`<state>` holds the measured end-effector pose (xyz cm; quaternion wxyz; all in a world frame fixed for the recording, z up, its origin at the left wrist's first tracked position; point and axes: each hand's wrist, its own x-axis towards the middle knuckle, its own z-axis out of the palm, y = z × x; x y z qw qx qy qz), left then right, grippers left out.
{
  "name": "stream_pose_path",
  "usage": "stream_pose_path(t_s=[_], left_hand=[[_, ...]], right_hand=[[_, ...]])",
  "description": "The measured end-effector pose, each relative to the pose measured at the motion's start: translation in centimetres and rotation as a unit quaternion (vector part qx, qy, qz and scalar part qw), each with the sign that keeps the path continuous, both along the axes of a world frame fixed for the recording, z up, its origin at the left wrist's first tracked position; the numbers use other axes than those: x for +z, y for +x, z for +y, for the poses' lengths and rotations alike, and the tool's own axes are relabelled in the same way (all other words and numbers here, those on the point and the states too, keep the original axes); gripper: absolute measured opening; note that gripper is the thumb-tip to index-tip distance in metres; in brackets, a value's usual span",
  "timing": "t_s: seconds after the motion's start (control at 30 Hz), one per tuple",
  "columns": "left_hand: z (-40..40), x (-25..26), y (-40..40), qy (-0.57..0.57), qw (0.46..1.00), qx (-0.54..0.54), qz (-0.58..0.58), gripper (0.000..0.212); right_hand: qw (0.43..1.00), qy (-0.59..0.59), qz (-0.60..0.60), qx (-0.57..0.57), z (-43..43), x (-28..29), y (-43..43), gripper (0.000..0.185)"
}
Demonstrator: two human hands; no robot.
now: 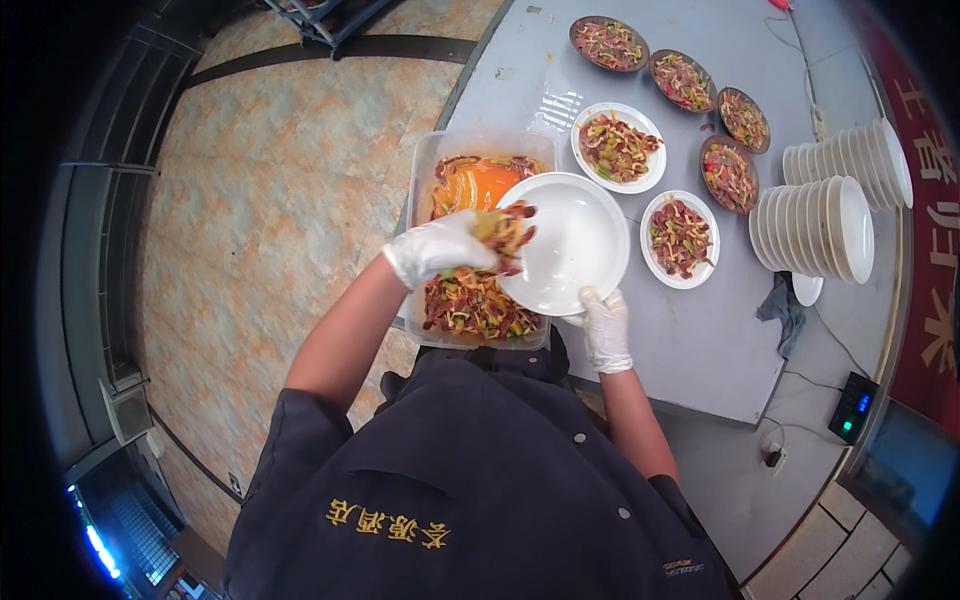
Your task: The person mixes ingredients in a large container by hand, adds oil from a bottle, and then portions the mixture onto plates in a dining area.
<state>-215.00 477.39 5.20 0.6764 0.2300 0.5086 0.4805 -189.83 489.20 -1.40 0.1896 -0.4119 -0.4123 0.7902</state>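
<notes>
My left hand [444, 247], in a clear-white disposable glove, grips a clump of sliced meat and vegetable mix [506, 234] above a translucent plastic tub [415, 187]. The clump reaches over the left rim of an empty white plate [574, 244]. My right hand [606, 328], also gloved, holds that plate by its near rim, tilted partly over the tub. More of the meat mix [484, 306] fills the tub's near part, with orange oily liquid [474, 185] farther back. My left hand and the plate hide the tub's middle.
Two filled white plates [661, 163] [682, 278] and several filled brown bowls [577, 41] stand on the grey table [517, 82]. At right are two stacks of white plates [847, 161] [855, 232], a dark cloth [784, 315], cables and a black device with a lit display [853, 409].
</notes>
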Motion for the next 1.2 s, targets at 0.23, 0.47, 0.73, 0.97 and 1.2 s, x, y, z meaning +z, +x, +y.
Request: stream_pose_path(t_s=[0.23,0.47,0.73,0.97,1.2], left_hand=[[3.5,2.2,0.9,0.039,0.827,-0.144,0.542,0.064],[1.0,-4.6,-6.1,-0.174,0.939,0.162,0.249,0.039],[-1.8,-13.3,5.7,-0.446,0.774,-0.185,0.41,0.13],[1.3,-12.4,11.5,-0.21,0.806,-0.27,0.484,0.097],[0.4,-13.7,10.6,-0.19,0.755,-0.421,0.466,0.058]], right_hand=[[0.997,-0.061,0.026,0.049,-1.9,-1.4,-2.1,0.032],[0.993,-0.093,0.074,0.003,-0.6,-0.3,-0.9,0.033],[0.994,-0.068,0.016,-0.088,2.2,0.3,2.4,0.034],[0.988,-0.063,-0.01,-0.138,2.6,0.3,4.7,0.037],[0.987,-0.054,-0.025,-0.148,2.4,-0.3,6.0,0.033]])
